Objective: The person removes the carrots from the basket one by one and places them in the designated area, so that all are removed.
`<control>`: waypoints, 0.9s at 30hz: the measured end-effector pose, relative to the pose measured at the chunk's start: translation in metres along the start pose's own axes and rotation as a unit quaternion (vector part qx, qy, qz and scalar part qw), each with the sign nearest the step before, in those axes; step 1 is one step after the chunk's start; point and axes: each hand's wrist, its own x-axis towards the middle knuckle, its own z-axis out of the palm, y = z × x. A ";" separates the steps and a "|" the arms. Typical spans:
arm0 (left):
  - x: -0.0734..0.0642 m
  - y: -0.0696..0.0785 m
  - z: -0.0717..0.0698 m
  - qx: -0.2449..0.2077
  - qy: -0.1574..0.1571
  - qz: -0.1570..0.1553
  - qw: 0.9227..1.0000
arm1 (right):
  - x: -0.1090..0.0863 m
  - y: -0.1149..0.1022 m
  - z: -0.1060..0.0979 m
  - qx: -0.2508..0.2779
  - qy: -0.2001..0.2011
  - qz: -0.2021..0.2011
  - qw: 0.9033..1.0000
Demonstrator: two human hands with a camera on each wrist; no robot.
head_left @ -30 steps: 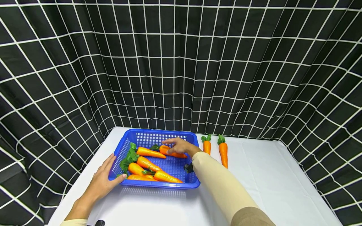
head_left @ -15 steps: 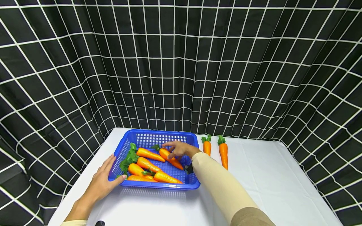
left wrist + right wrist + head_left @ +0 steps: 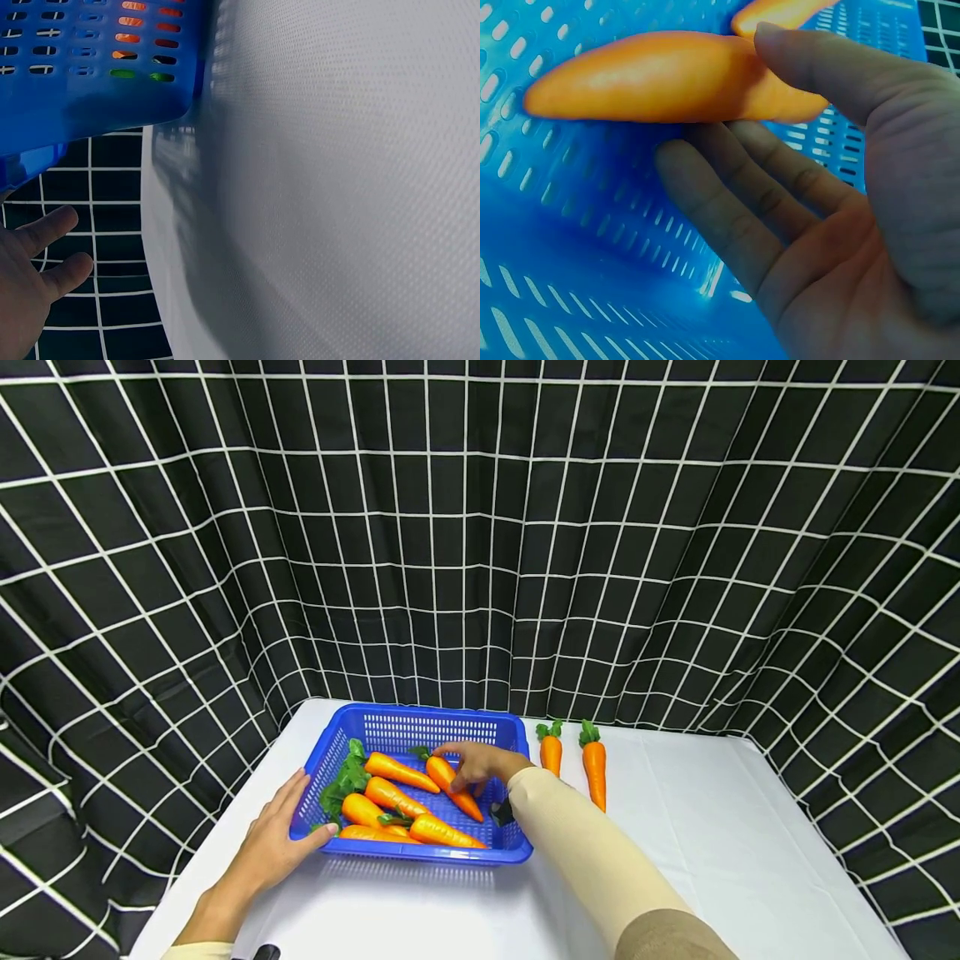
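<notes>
A blue plastic basket [image 3: 420,852] with slotted sides stands on the white table and holds several orange carrots with green tops. Inside it, my right hand [image 3: 483,763] pinches one carrot [image 3: 645,79] at the right, which slants with its leafy end at the back. In the right wrist view the thumb lies over the carrot and the fingers [image 3: 705,187] reach along its other side. My left hand [image 3: 273,837] rests against the basket's left side, fingers straight and thumb at the front rim. In the left wrist view only part of this hand [image 3: 30,277] shows.
Two more carrots lie on the table right of the basket: a shorter-looking one [image 3: 551,753], partly behind my right sleeve [image 3: 592,852], and a longer one [image 3: 595,772]. A black curtain with a white grid [image 3: 465,568] surrounds the table [image 3: 720,827] at the back and sides.
The carrot under my right hand has turned, its tip swinging toward the front of the basket. My right hand has come slightly forward with it. The left hand has stayed in place.
</notes>
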 end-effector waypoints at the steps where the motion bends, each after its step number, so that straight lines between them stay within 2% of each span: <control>1: 0.000 0.000 0.000 0.001 -0.001 0.000 1.000 | -0.001 0.000 0.001 -0.006 0.005 -0.002 1.000; 6: -0.001 -0.001 0.002 0.005 -0.003 -0.001 1.000 | -0.003 0.000 0.002 -0.013 0.020 -0.002 1.000; 13: 0.000 -0.002 0.002 0.002 0.000 -0.002 1.000 | -0.002 0.000 -0.002 0.067 0.036 -0.027 0.997; 22: 0.000 0.000 0.001 0.001 -0.004 -0.005 1.000 | -0.015 -0.009 -0.003 0.115 0.061 -0.041 0.991; 27: 0.000 -0.002 0.002 0.004 -0.003 -0.005 1.000 | -0.022 -0.010 -0.003 0.157 0.072 -0.061 0.983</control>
